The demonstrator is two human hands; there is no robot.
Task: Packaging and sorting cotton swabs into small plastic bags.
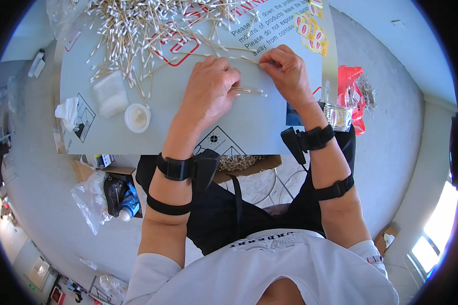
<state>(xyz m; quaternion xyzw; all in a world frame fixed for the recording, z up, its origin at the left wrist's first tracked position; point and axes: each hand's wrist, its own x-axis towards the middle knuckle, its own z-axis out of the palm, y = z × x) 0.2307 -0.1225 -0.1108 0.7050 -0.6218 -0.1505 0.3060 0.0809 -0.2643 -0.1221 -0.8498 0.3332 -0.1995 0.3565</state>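
My left hand (209, 86) is closed around a small bundle of cotton swabs (252, 92), whose white tips stick out to the right past the thumb. To its right, my right hand (289, 72) pinches a single cotton swab (246, 60) between thumb and fingertips, with the tip pointing left. Both hands are just above the grey printed tabletop (262, 134). A large loose pile of cotton swabs (132, 38) spreads over the far left and middle of it, and several stray swabs lie near my fingers.
On the left are a round white tub (137, 118), a clear plastic box (111, 95) and a crumpled tissue (67, 113). Yellow stickers (311, 33) lie at the far right. A red bag (350, 84) is beyond the right edge. Below the table's near edge, a carton (267, 165) holds more swabs.
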